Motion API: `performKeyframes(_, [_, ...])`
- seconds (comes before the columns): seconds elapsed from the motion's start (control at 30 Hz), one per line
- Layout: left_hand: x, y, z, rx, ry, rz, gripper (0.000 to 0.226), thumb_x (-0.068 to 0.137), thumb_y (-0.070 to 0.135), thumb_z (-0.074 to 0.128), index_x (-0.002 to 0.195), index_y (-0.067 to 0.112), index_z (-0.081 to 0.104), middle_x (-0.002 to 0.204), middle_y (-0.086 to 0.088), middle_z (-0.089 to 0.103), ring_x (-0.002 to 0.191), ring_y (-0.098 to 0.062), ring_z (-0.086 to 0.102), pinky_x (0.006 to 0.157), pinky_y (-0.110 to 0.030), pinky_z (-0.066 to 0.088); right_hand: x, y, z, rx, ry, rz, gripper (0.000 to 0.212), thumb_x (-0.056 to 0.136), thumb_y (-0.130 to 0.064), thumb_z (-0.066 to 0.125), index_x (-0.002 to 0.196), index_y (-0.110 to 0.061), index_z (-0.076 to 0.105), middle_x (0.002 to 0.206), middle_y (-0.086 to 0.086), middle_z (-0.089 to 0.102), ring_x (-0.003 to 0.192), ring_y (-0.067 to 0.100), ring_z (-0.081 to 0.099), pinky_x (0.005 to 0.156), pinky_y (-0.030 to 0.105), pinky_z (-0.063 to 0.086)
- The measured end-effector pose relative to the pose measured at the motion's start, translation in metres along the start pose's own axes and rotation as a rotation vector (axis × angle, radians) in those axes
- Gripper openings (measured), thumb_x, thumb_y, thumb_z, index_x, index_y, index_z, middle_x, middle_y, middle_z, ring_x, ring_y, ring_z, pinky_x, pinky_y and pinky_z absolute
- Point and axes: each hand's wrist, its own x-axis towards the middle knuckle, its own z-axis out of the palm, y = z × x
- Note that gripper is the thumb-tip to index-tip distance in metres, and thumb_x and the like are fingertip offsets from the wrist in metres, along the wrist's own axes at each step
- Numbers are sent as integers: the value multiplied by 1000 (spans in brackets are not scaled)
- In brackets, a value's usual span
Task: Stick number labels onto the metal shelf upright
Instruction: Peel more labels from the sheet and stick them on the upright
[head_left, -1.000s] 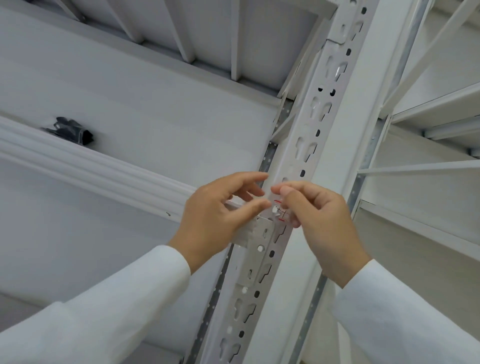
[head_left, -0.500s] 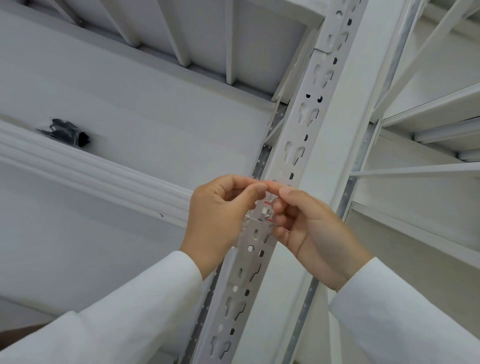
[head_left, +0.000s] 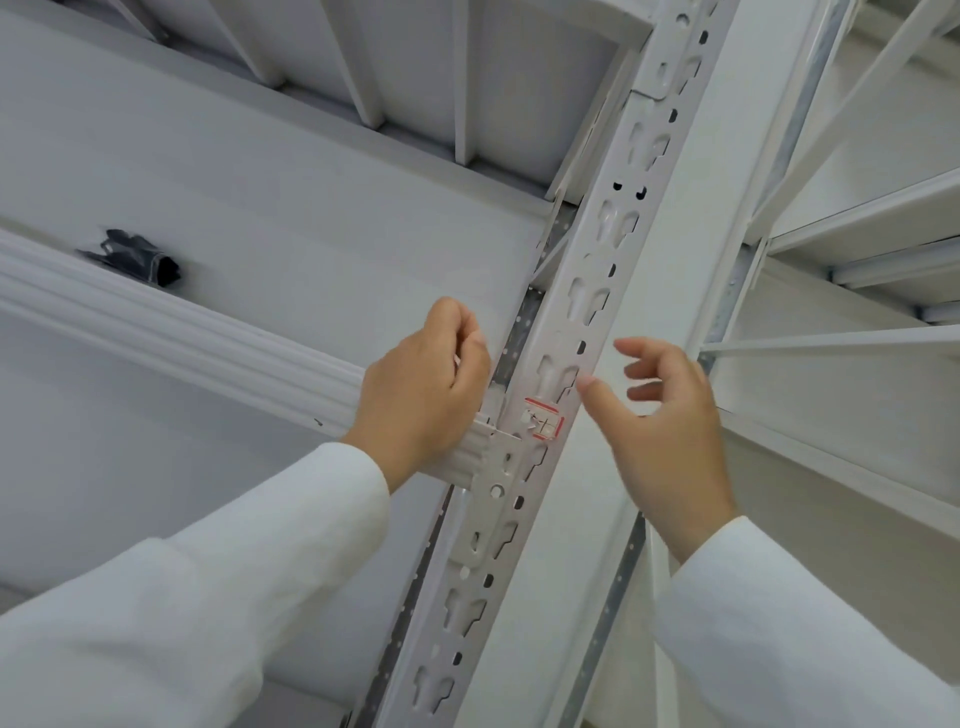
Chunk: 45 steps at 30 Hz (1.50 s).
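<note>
Head camera looked up along our white metal shelf upright (head_left: 582, 312). A red-bordered number label (head_left: 544, 419) sat stuck on its slotted face, just above where the ribbed beam (head_left: 156, 322) hooked in. Our left hand (head_left: 421, 395) was curled beside the upright; whether it pinched anything we could not tell. Our right hand (head_left: 665, 415) hung released, fingers loosely spread, just right of the label, not touching it. A dark bundle (head_left: 135, 260) lay on the shelf.

The upright (head_left: 582, 332) is matt painted metal, smooth. The label (head_left: 544, 419) looks like thin paper. My sleeves (head_left: 810, 639) are soft white cloth.
</note>
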Motion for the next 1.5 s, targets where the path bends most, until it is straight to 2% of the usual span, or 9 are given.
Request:
performKeyframes(0.13, [3,-7,3,114,15,83,32,90,39,20,76,18,40,68,-2,61,70,-29,56,65,-39,45,-5,-5,22,13,-119,100,76,77,-41,68,138,-29,26,132,-4,37,120,10,42,100,32,39])
performKeyframes(0.33, [-3,-21,-6,22,-117,226,33,75,51,29,62,34,55,71,9,65,64,-13,55,59,-28,42,-4,-2,34,165,-168,140,61,81,-27,67,129,-35,32,93,-13,64,83,8,65,79,35,56])
performKeyframes(0.5, [-2,-32,-15,-129,-265,292,27,73,47,48,94,44,65,84,13,66,61,-12,52,59,-19,39,-2,-1,33,174,-179,131,58,79,-20,65,124,-36,32,90,-11,64,81,13,66,76,35,56])
performKeyframes(0.63, [0,-31,-24,-145,-400,262,26,65,52,57,78,33,70,80,8,69,73,-20,62,71,-38,50,-1,-3,32,168,-185,150,61,79,-14,61,126,-35,30,90,-8,63,76,13,64,67,25,51])
performKeyframes(0.9, [-4,-28,-29,-62,-456,282,34,73,48,32,78,40,66,88,17,67,86,-7,60,81,-32,47,3,-6,39,176,-209,199,64,80,-13,58,129,-33,21,91,-6,60,80,16,61,72,33,52])
performKeyframes(1.07, [-5,-29,-29,-63,-411,352,16,70,42,50,78,38,63,78,16,63,72,-10,54,66,-16,42,4,-10,40,141,-213,192,63,82,-13,56,129,-28,17,91,-6,55,78,15,58,70,30,48])
performKeyframes(1.23, [-51,-79,-40,91,-97,609,11,86,35,57,83,28,65,67,17,59,61,0,46,56,-15,39,2,-13,40,110,-232,197,61,85,-15,54,132,-23,16,89,-9,49,77,12,55,72,33,50])
performKeyframes(1.4, [-108,-192,-86,569,-187,292,57,93,57,28,66,28,69,54,13,62,48,-11,60,44,-21,41,2,-13,43,62,-213,185,59,87,-16,52,133,-17,15,82,-9,44,72,13,51,60,27,44])
performKeyframes(1.5, [-135,-244,-121,867,-377,-163,44,90,54,32,71,31,65,73,12,70,73,-14,68,62,-27,49,4,-11,45,34,-213,189,61,87,-18,51,134,-14,13,80,-8,42,70,13,48,57,26,40])
